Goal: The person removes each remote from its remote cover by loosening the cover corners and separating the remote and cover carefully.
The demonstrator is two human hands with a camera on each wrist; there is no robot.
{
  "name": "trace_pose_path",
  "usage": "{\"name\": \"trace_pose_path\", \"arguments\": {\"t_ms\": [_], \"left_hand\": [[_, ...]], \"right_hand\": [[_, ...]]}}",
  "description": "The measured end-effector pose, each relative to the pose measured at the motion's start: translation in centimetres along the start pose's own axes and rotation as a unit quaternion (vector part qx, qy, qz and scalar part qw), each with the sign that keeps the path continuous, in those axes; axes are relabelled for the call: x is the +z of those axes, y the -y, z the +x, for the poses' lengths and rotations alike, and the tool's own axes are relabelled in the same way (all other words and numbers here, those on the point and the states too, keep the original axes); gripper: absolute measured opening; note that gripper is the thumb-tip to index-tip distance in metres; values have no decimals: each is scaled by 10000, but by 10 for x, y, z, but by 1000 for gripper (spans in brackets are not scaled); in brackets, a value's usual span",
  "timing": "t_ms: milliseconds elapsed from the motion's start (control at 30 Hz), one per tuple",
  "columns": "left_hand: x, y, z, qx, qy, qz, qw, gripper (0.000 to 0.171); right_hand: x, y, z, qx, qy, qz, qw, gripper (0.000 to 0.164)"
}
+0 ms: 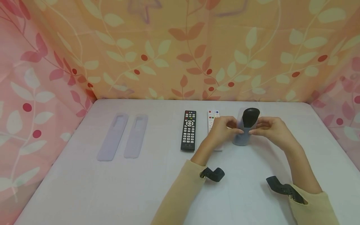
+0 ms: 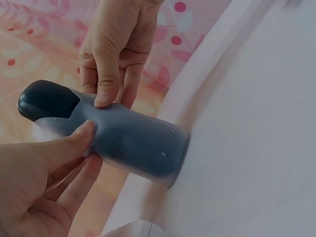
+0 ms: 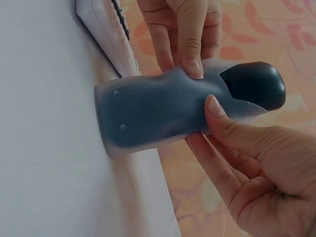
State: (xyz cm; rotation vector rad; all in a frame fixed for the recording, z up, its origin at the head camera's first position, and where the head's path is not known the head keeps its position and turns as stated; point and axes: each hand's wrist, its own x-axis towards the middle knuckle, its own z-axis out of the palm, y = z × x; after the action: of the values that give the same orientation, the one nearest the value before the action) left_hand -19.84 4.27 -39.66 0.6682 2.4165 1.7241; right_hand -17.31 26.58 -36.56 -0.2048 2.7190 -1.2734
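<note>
A dark remote control (image 1: pixel 250 117) stands on end inside a translucent silicone sleeve (image 2: pixel 138 138), its rounded black end poking out of the opening at the top. The sleeve's lower end meets the white table. My left hand (image 1: pixel 223 129) pinches one side edge of the sleeve between thumb and fingers. Opposite it, my right hand (image 1: pixel 274 131) pinches the other edge, as the right wrist view shows with the thumb (image 3: pixel 217 108) on the near face. The lower part of the remote shows dimly through the sleeve.
A black remote (image 1: pixel 188 131) lies face up left of the hands. Beside it a white remote (image 1: pixel 213 115) is partly covered by my left hand. Two flat translucent sleeves (image 1: pixel 112 137) lie at the table's left. Patterned curtains (image 1: pixel 180 47) border the table (image 1: pixel 157 187).
</note>
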Motion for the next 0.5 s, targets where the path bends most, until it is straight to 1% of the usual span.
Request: {"name": "trace_pose_path", "arguments": {"t_ms": [167, 300, 500], "left_hand": [[2, 4, 1, 12, 14, 68, 10000, 19], [3, 6, 1, 5, 35, 85, 10000, 19], [3, 7, 1, -108, 54, 70, 9999, 19]], "right_hand": [[1, -3, 2, -2, 59, -20, 10000, 47], [2, -5, 2, 2, 106, -26, 9999, 46], [2, -7, 4, -12, 178, -38, 9998, 44]]}}
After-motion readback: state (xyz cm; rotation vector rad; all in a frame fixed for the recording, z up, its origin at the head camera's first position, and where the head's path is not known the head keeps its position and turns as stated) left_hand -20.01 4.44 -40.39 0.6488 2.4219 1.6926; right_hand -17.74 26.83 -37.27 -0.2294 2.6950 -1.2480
